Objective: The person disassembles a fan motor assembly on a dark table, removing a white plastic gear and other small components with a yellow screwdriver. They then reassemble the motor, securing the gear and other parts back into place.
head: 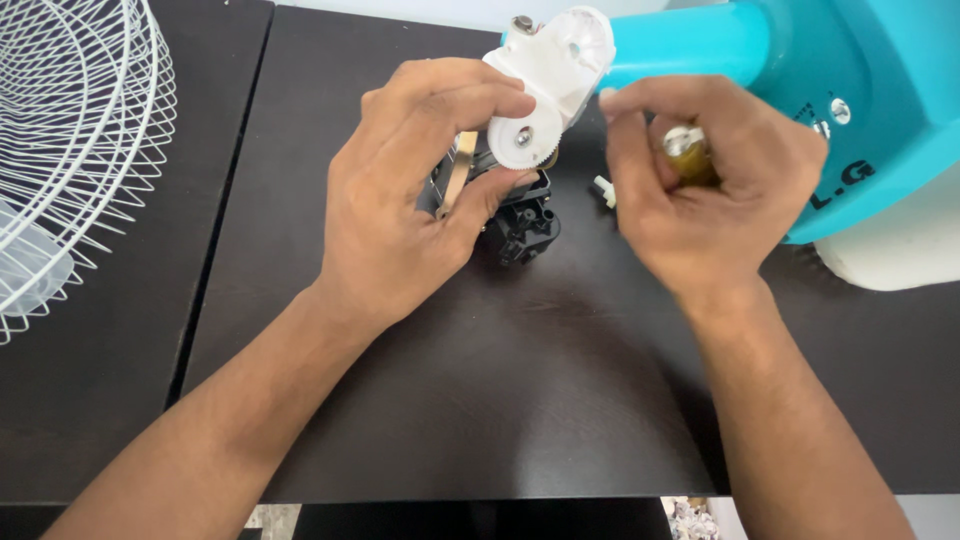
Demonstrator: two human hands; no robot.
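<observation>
Head view looks down on a dark wooden table (520, 400), where the left hand (400, 210) is clamped around a black fan motor with a white plastic gearbox cover (550, 75), held just above the tabletop. Right hand (700, 190) is closed around a brass-coloured tool handle (688, 150) beside the motor. Near it lies a turquoise plastic fan body (800, 80); a white wire fan guard (70, 150) sits far left.

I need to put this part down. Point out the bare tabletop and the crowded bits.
Bare dark table lies between the two forearms, in front of the black motor part. A second strip runs between the wire fan guard and the left hand. It is crowded at the top, around the white gear housing, the right hand and the turquoise fan body.
</observation>
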